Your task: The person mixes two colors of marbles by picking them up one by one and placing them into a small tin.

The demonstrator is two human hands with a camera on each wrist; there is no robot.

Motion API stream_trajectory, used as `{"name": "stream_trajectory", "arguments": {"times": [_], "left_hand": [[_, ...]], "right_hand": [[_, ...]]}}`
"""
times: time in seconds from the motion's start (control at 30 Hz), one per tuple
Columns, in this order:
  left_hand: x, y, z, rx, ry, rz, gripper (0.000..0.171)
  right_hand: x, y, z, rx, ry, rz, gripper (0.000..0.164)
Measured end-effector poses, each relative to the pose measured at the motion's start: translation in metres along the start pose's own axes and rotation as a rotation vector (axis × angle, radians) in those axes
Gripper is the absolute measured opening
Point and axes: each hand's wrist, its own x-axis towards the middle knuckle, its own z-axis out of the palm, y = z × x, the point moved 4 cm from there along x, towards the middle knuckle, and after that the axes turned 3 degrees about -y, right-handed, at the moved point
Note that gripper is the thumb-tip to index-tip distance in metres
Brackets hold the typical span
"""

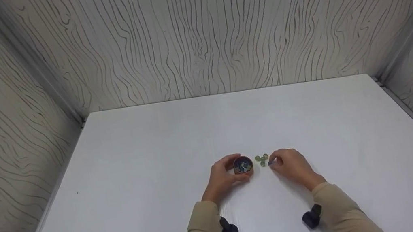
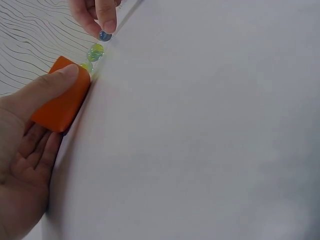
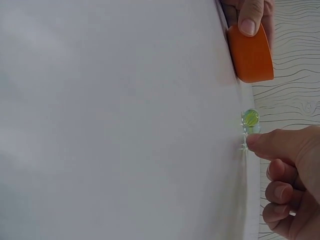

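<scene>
A small orange cup (image 2: pixel 65 102) with a dark inside stands on the white table, and shiny marbles lie at its bottom in the head view. My left hand (image 1: pixel 222 177) grips the cup from its left side, thumb on the near wall. To the right of the cup, my right hand (image 1: pixel 292 164) pinches a blue marble (image 2: pixel 104 36) between thumb and index finger, low over the table. Several clear marbles with green and yellow swirls (image 3: pixel 251 118) lie close together between the cup and the right hand. In the right wrist view the thumb hides the blue marble.
The white table (image 1: pixel 134 151) meets wood-patterned panels (image 1: pixel 194 32) at its back and sides. A dark wrist camera (image 1: pixel 229 230) hangs by the left sleeve, another camera (image 1: pixel 312 218) by the right one. A tiny dark speck (image 1: pixel 77 192) lies far left.
</scene>
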Motion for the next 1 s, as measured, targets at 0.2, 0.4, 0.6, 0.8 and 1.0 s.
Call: {"name": "stream_trajectory", "arguments": {"times": [0.2, 0.4, 0.6, 0.8, 1.0], "left_hand": [[0.0002, 0.0012, -0.0001, 0.001, -0.002, -0.005, 0.067], [0.0008, 0.0016, -0.0008, 0.004, 0.005, -0.02, 0.067], [0.001, 0.0026, -0.0005, 0.006, 0.005, -0.018, 0.066], [-0.0001, 0.003, -0.0004, -0.009, 0.006, -0.013, 0.066], [0.0005, 0.0001, 0.0007, -0.003, 0.004, -0.009, 0.066]], "right_hand": [[-0.0011, -0.0004, -0.0001, 0.001, 0.002, 0.0, 0.009], [-0.0012, -0.0039, -0.0004, 0.009, -0.003, 0.0, 0.011], [-0.0018, -0.003, 0.0, 0.001, -0.007, 0.004, 0.01], [-0.003, -0.0016, -0.0013, 0.007, -0.004, -0.001, 0.011], [-0.0023, -0.0019, -0.0032, 0.012, -0.01, 0.001, 0.012]]}}
